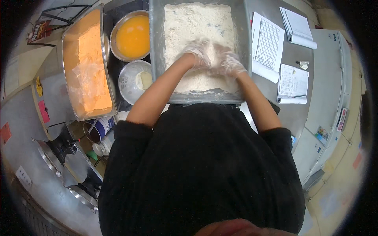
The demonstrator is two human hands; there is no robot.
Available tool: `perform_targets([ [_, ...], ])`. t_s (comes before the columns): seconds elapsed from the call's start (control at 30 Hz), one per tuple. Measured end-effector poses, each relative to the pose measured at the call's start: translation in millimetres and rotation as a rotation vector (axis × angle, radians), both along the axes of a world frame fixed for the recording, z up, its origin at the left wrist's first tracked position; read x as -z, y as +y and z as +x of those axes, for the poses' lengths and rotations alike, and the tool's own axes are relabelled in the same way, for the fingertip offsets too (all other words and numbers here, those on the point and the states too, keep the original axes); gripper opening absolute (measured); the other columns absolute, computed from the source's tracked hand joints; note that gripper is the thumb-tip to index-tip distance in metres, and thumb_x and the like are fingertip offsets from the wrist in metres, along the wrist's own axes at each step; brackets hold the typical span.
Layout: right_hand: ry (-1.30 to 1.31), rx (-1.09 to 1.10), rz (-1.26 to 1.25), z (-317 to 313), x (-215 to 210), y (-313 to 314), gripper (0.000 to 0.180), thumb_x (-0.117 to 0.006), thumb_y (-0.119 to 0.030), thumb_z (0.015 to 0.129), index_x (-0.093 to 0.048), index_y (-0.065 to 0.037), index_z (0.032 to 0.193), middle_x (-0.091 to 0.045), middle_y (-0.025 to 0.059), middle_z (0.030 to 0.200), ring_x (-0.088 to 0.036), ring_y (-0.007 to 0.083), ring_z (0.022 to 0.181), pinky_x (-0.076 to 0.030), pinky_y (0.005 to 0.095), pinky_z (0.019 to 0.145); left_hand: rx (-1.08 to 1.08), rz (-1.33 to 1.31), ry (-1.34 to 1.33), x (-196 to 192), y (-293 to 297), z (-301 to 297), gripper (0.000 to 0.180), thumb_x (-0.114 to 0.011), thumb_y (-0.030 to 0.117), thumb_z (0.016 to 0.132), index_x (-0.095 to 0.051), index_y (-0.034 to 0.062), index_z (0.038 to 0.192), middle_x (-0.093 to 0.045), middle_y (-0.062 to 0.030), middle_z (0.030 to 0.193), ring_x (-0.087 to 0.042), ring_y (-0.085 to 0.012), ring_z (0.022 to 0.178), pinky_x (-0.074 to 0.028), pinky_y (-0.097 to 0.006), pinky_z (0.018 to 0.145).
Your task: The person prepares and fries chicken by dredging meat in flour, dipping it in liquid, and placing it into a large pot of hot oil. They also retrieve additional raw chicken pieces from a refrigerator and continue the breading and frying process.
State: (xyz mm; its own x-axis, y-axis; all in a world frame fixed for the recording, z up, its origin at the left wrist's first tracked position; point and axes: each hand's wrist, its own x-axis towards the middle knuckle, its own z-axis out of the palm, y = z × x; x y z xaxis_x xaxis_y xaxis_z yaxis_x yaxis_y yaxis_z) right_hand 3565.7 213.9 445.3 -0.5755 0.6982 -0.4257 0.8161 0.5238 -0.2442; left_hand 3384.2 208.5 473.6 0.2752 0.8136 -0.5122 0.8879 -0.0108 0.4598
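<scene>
A deep grey tub [157, 39] in front of me holds a bed of pale flour [197, 19] with a few darker flecks. Both hands wear clear plastic gloves dusted white. My left hand [199, 53] reaches into the middle of the flour. Close beside it, my right hand [230, 63] is also down in the flour. Motion blurs the fingers of both, and flour partly covers them, so their grip does not show. Left of the tub stand a steel bowl of orange-yellow liquid [135, 35] and a bowl [128, 80] with pale residue inside.
A long steel pan [105, 39] of orange mixture, partly under plastic film, stands at the far left. Right of the tub lie an open notebook [267, 43] and more papers [293, 82] with a pen. White cabinets line the right side. A blue-and-white bucket [103, 128] sits lower left.
</scene>
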Motion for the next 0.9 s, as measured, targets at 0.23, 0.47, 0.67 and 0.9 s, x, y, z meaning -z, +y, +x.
perform_targets([
  [0.23,-0.111,0.12,-0.248,-31.3,17.3,-32.8,0.102,-0.067,-0.048,0.082,-0.017,-0.001,0.157,-0.034,0.0209,0.157,-0.027,0.0286,0.149,-0.026,0.0335,0.121,-0.153,-0.163,0.033,62.7,-28.8,6.7,0.093,-0.084,0.024,0.069,-0.04,0.0145,0.15,-0.053,-0.0199,0.144,-0.051,-0.0357,0.133,-0.042,-0.039,0.112],
  [0.47,0.052,0.196,-0.383,-28.6,-12.6,-11.8,0.076,-0.061,-0.064,0.078,-0.07,0.009,0.098,-0.068,0.0312,0.1,-0.067,0.0381,0.099,-0.052,0.0423,0.091,-0.137,0.005,-0.009,21.3,-37.6,-30.1,0.06,-0.046,0.053,0.095,-0.063,0.0054,0.127,-0.062,-0.0224,0.128,-0.057,-0.0359,0.123,-0.043,-0.042,0.106],
  [0.67,0.015,0.353,-0.447,-14.6,16.2,-28.2,0.113,-0.066,-0.074,0.07,-0.043,0.01,0.141,-0.057,0.035,0.128,-0.057,0.043,0.121,-0.044,0.0408,0.107,-0.069,-0.179,0.283,27.4,-50.0,-40.0,0.099,-0.063,0.076,0.074,-0.051,0.0027,0.14,-0.057,-0.0245,0.136,-0.056,-0.0393,0.126,-0.043,-0.042,0.108],
  [0.9,-0.098,-0.047,-0.369,-15.1,36.5,-29.3,0.081,-0.06,-0.046,0.089,-0.035,0.002,0.149,-0.049,0.0255,0.144,-0.047,0.0333,0.137,-0.036,0.0375,0.114,0.042,-0.14,0.193,78.0,-55.1,-47.2,0.086,-0.077,0.046,0.075,-0.046,0.0085,0.146,-0.051,-0.0182,0.145,-0.052,-0.0355,0.132,-0.041,-0.04,0.112],
])
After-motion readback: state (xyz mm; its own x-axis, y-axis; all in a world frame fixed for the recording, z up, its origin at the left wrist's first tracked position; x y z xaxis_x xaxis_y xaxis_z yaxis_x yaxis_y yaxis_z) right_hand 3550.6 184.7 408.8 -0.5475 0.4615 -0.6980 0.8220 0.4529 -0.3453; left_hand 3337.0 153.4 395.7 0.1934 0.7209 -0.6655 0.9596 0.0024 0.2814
